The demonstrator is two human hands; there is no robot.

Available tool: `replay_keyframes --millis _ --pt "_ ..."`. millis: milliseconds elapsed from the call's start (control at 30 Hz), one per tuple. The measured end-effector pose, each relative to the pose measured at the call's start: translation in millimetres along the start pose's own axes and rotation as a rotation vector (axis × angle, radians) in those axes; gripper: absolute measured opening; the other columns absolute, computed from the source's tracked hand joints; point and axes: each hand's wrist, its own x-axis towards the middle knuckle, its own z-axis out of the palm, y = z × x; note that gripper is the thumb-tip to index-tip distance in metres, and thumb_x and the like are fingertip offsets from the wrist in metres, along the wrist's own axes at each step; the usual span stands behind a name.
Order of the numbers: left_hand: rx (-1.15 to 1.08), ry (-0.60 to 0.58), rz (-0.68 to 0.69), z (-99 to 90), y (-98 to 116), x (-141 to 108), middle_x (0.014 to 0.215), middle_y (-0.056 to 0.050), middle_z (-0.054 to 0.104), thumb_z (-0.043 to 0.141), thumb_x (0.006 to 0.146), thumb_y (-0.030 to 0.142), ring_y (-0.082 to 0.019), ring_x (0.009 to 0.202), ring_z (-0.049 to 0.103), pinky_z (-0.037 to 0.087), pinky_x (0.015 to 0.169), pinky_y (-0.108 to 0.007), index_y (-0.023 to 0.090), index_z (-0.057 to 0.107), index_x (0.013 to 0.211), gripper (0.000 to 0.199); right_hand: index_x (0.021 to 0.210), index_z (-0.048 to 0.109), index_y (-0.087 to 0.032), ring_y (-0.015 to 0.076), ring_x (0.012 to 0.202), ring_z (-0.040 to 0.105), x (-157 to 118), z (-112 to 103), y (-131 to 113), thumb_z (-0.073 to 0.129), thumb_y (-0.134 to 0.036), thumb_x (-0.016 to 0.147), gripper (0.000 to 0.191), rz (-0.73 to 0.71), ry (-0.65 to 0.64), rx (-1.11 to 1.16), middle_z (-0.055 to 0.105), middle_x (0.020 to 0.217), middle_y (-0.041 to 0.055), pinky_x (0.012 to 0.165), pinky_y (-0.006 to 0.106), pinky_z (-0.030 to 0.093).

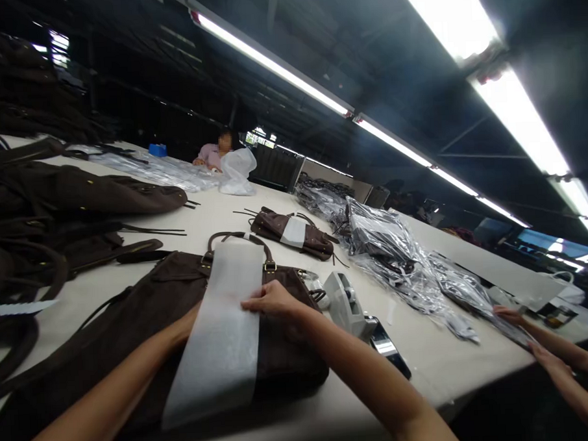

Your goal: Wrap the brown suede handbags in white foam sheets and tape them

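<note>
In the head view, a translucent white sheet is pinched at its right edge by the right hand, left of centre. The left hand is hidden behind the sheet; its grip cannot be told. Beneath the sheet, a dark brown handbag is laid on the pale counter, lower left. A smaller brown bag is seen near centre, plastic-wrapped packages at right, and 2 co-worker's hands at lower right.
</note>
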Motion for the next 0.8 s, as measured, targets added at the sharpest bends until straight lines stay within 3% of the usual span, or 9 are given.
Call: replay_keyframes --millis 100,233,367,500,567,600,700,800 --pt "-0.077 0.011 -0.095 -8.5 3 -3 0.09 -0.008 0.073 0.046 0.081 0.063 -0.024 0.086 0.068 0.056 0.073 -0.031 0.01 0.067 0.096 0.059 0.054 0.062 -0.012 0.0072 0.049 0.045 31 15 32 0.082 -0.023 0.068 0.027 0.125 0.076 -0.018 0.056 0.054 -0.003 0.05 0.019 0.035" --pt "-0.061 0.109 -0.217 -12.7 6 -2 0.091 -0.011 0.072 0.024 0.086 0.061 -0.024 0.085 0.068 0.055 0.072 -0.031 0.01 0.06 0.107 0.066 0.059 0.064 -0.014 0.0098 0.054 0.05 32 35 60 0.079 -0.034 0.074 0.029 0.061 0.195 -0.081 0.058 0.057 -0.0021 0.052 0.021 0.035" --pt "0.174 0.139 -0.261 -3.6 12 6 0.097 -0.012 0.071 0.048 0.078 0.055 -0.027 0.091 0.067 0.048 0.073 -0.03 0.015 0.06 0.101 0.048 0.062 0.064 -0.018 0.0154 0.065 0.058 23 42 58 0.074 -0.048 0.078 0.035 -0.044 0.385 -0.408 0.062 0.064 0.0003 0.063 0.025 0.042" --pt "0.477 0.179 -0.245 12.3 16 12 0.093 -0.016 0.067 0.038 0.084 0.046 -0.032 0.089 0.063 0.039 0.072 -0.034 0.018 0.057 0.091 0.034 0.072 0.065 -0.02 0.0211 0.098 0.061 24 39 52 0.072 -0.043 0.082 0.026 -0.243 0.458 -0.595 0.066 0.1 0.0049 0.084 0.029 0.047" --pt "0.576 0.194 -0.243 17.8 17 13 0.088 -0.016 0.065 0.031 0.087 0.043 -0.032 0.083 0.062 0.036 0.068 -0.034 0.02 0.054 0.092 0.033 0.083 0.067 -0.019 0.0229 0.112 0.056 28 33 52 0.069 -0.037 0.085 0.018 -0.299 0.512 -0.529 0.06 0.119 0.0073 0.095 0.031 0.045" --pt "0.608 0.2 -0.248 19.3 16 13 0.086 -0.015 0.064 0.028 0.088 0.043 -0.032 0.079 0.061 0.034 0.067 -0.034 0.021 0.053 0.093 0.034 0.091 0.067 -0.019 0.0225 0.113 0.056 32 29 52 0.065 -0.034 0.089 0.016 -0.259 0.533 -0.434 0.058 0.123 0.0083 0.096 0.032 0.045" --pt "0.649 0.214 -0.268 19.3 15 14 0.083 -0.012 0.063 0.026 0.09 0.044 -0.029 0.074 0.06 0.032 0.064 -0.032 0.022 0.05 0.092 0.032 0.101 0.066 -0.016 0.0166 0.086 0.067 48 14 54 0.048 -0.03 0.098 0.022 -0.03 0.485 -0.113 0.067 0.103 0.0083 0.08 0.028 0.052" --pt "0.654 0.224 -0.274 16.4 12 15 0.08 -0.009 0.062 0.027 0.09 0.045 -0.026 0.072 0.059 0.033 0.063 -0.031 0.023 0.048 0.088 0.031 0.079 0.066 -0.014 0.0114 0.051 0.061 68 5 56 0.054 -0.027 0.093 0.023 0.068 0.338 0.011 0.064 0.066 0.0018 0.05 0.02 0.046"
